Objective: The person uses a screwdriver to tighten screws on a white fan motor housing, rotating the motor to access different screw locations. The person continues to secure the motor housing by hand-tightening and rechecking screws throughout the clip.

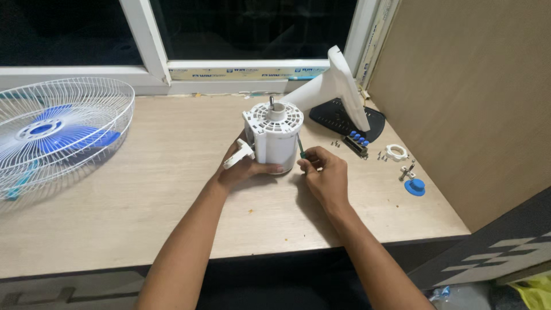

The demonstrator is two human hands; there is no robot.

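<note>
You have one view only, worn on your head and looking steeply down and forward over the wooden table toward the dark window at the far edge. It sits close, with your forearms entering from the near edge; a brown panel closes the right side.

1. The white fan motor housing stands upright on the tabletop, its vented round top and metal shaft pointing up; my left hand steadies it from the side and base.
2. The thin green-handled screwdriver leans against the housing's right side, pinched in my right hand.
</note>
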